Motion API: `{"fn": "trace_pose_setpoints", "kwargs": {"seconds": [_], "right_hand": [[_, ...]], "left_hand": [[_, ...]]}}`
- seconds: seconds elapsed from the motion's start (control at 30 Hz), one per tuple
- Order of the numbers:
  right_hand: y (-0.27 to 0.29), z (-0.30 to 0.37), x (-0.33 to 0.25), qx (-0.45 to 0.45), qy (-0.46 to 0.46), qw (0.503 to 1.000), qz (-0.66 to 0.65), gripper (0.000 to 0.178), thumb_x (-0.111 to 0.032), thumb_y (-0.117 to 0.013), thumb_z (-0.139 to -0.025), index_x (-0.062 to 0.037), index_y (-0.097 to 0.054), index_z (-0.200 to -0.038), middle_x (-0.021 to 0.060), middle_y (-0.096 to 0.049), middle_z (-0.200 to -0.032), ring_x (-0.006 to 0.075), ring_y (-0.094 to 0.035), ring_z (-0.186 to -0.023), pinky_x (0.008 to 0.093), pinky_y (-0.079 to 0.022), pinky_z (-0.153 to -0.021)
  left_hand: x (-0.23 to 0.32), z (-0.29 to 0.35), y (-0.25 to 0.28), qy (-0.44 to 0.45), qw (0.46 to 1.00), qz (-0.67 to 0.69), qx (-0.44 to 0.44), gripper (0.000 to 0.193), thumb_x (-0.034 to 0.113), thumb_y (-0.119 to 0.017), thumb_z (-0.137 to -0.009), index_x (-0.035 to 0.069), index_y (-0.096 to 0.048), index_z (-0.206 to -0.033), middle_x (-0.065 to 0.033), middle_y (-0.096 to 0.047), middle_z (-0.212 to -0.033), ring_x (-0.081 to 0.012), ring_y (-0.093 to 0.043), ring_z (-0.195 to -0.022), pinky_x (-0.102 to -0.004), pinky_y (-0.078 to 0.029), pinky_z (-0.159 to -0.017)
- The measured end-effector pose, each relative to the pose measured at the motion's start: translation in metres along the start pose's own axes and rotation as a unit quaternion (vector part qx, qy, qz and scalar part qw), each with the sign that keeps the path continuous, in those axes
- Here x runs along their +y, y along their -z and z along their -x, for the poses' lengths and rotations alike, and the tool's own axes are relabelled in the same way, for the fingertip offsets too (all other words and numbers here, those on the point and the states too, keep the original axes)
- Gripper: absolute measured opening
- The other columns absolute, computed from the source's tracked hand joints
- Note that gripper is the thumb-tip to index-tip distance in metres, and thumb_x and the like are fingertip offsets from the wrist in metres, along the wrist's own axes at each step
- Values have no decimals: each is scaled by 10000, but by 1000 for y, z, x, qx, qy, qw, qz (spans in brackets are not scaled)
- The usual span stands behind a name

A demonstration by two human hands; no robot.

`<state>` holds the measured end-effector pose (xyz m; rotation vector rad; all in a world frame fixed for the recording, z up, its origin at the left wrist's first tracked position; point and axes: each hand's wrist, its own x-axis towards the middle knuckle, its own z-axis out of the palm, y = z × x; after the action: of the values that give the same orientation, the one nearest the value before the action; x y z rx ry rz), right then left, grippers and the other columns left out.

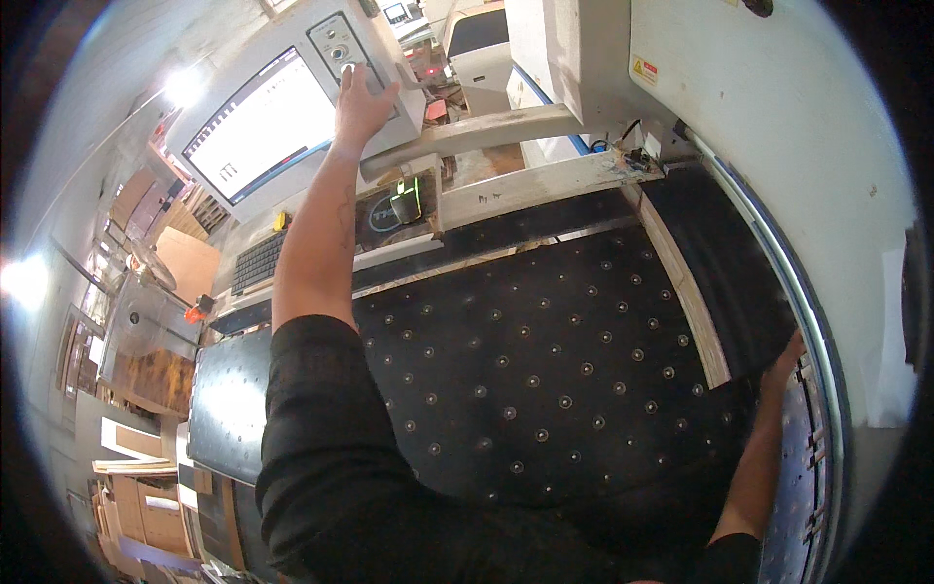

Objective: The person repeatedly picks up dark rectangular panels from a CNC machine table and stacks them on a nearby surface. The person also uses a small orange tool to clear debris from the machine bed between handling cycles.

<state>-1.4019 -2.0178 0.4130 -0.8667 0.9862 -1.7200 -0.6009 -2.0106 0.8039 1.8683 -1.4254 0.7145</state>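
Observation:
My left hand [363, 109] reaches up to the control panel [334, 44] beside a lit screen [263, 127]. Its fingertips touch a round knob or button there, and the thumb is spread away to the right. At the far right, my right hand [790, 356] is at the near corner of a black board [718, 263] with a pale wooden edge strip [681, 292]. The fingers of that hand are mostly hidden, so its grip cannot be made out. The board lies across the right part of a black table [535, 389] dotted with small round metal fittings.
A keyboard [259, 263] and a mouse [405, 200] with green light sit below the screen. A pale machine body [778, 146] with a metal rail [769, 243] bounds the right side. Wood pieces [146, 496] are stacked at lower left. A beam [535, 185] crosses behind the table.

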Motion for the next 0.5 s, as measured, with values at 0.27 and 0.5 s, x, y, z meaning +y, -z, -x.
{"fn": "trace_pose_setpoints", "kwargs": {"seconds": [0.27,0.5], "right_hand": [[-5,-7,-9,108,-63,990,66,692,-494,-495,-1078,-27,-359,-1570,167,-478,-1523,325,-489,-1373,441,-373,-1184],[38,-31,27,41,95,978,178,782,-496,-542,-1060,-3,-282,-1608,200,-284,-1653,331,-362,-1474,452,-288,-1232]], "left_hand": [[-9,-8,2,-2,991,-109,-73,956,584,-696,-889,-55,-395,-1532,-280,-349,-1625,-412,-453,-1444,-479,-415,-1157],[30,43,29,-38,995,55,-79,966,591,-721,-881,-60,-408,-1522,-291,-491,-1514,-409,-528,-1371,-449,-424,-1143]]}}
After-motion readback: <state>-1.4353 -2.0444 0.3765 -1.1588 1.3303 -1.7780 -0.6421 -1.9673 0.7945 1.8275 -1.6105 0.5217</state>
